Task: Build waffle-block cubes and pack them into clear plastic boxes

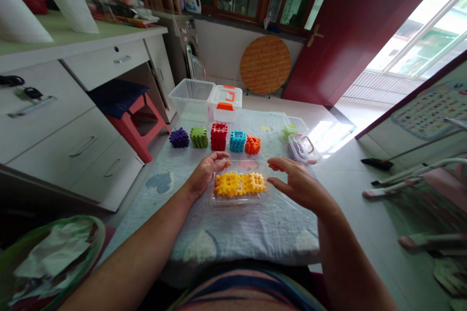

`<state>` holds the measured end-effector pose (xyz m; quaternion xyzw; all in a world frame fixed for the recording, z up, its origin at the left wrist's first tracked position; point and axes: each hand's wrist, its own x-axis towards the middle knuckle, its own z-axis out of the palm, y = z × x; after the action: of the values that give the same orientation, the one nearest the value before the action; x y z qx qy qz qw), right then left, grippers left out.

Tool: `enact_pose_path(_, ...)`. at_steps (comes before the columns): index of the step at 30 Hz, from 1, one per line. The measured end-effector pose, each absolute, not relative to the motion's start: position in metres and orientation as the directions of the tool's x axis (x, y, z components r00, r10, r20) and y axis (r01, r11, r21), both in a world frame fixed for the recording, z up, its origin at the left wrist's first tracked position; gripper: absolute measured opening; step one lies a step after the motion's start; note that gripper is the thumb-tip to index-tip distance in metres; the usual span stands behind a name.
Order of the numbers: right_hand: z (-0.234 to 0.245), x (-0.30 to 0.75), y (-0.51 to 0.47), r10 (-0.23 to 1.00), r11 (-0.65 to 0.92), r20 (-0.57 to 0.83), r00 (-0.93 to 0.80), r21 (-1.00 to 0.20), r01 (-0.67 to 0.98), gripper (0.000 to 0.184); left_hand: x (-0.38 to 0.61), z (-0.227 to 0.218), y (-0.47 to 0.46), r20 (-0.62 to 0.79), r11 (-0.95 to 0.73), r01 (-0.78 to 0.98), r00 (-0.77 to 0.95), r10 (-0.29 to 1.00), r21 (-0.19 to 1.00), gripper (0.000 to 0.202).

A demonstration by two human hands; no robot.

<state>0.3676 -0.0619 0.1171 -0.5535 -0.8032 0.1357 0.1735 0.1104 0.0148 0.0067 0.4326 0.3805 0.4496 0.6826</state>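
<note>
Yellow interlocking blocks (233,184) lie in a shallow clear plastic box (237,200) in front of me. My left hand (205,171) is at the box's upper left edge, its fingers loosely stretched out; whether they touch the rim I cannot tell. Beyond the box's right end, my right hand (294,179) hovers with thumb and fingers apart, holding nothing. A row of assembled blocks stands behind the box: purple (179,138), green (199,137), red (219,137), blue (238,141) and orange (253,145).
The table has a pale blue patterned cloth (160,223). At its far side are a clear bin (191,95) and a lidded box with orange clips (225,102). Small clear containers (304,149) sit at the right. A red stool (136,124) stands left, a basket (97,233) lower left.
</note>
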Motion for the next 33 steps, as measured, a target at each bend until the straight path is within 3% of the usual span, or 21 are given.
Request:
enact_pose_path(3,0.106,0.399,-0.084,0.975,0.223,0.095,-0.201,-0.415,0.882,0.035,0.11,0.006,0.015,-0.137,0.232,-0.291,0.313,0.94,0.928,0.031)
enact_pose_path(6,0.083,0.426,-0.101,0.991,0.127,0.008,-0.132,-0.334,0.934,0.048,0.111,0.006,0.015,-0.139,0.234,-0.281,0.319,0.938,0.931,0.033)
enact_pose_path(12,0.035,0.449,-0.108,0.981,-0.015,-0.194,-0.023,-0.189,0.982,0.11,0.113,0.009,0.014,-0.103,0.167,-0.23,0.267,0.958,0.959,0.034)
enact_pose_path(14,0.028,0.452,-0.105,0.974,-0.06,-0.225,0.021,-0.166,0.984,0.121,0.113,0.009,0.015,-0.083,0.144,-0.228,0.257,0.963,0.963,0.034)
enact_pose_path(18,0.029,0.453,-0.098,0.976,-0.056,-0.218,0.013,-0.192,0.98,0.119,0.107,0.012,0.019,-0.017,0.065,-0.185,0.25,0.968,0.981,0.035)
enact_pose_path(24,0.029,0.452,-0.106,0.994,-0.074,-0.092,0.053,-0.244,0.967,0.11,0.083,0.023,0.023,0.074,-0.103,0.12,0.226,0.971,0.987,0.034)
enact_pose_path(28,0.035,0.461,-0.119,0.995,-0.096,-0.027,0.092,-0.32,0.943,0.101,0.076,0.026,0.022,-0.005,-0.104,0.298,0.344,0.939,0.949,0.034)
enact_pose_path(33,0.06,0.459,-0.127,0.999,0.033,0.05,-0.012,-0.438,0.898,0.089,0.083,0.028,0.018,-0.068,-0.047,0.259,0.416,0.907,0.965,0.037)
